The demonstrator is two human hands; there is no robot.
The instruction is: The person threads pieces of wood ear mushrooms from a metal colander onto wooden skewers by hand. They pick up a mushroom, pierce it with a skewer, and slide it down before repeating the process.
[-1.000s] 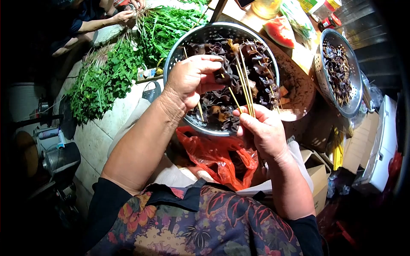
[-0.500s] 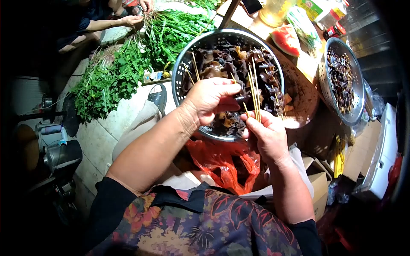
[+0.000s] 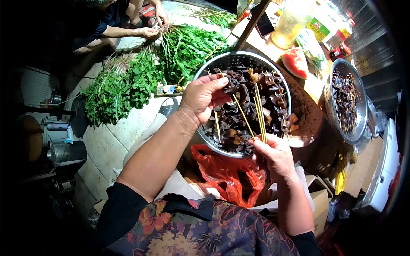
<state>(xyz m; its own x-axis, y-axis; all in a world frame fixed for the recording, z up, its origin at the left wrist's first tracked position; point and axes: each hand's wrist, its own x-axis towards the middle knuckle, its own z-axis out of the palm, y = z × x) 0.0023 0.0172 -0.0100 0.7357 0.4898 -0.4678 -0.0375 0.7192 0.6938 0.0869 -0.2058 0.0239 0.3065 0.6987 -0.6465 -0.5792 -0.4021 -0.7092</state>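
Note:
Dark wood ear mushrooms [image 3: 245, 113] fill a perforated metal colander [image 3: 287, 91] in front of me. My left hand [image 3: 205, 96] is over its left side, thumb and fingers closed on a dark piece of wood ear. Several thin wooden skewers [image 3: 259, 112] are gripped in my right hand [image 3: 273, 155] at the colander's near edge. One of these skewers leans left, its tip near the piece in my left hand. More skewer ends stick out among the mushrooms.
A red plastic bag [image 3: 228, 173] lies below the colander. Leafy greens [image 3: 128, 85] cover the floor at left, where another person's hands [image 3: 149, 32] hold stems. A second colander [image 3: 362, 102] with skewered wood ear stands right, near a watermelon piece [image 3: 294, 63].
My left hand has moved up with the wood ear. One skewer in my right hand now tilts out toward it. The view has shifted, so the colander appears lower and further right.

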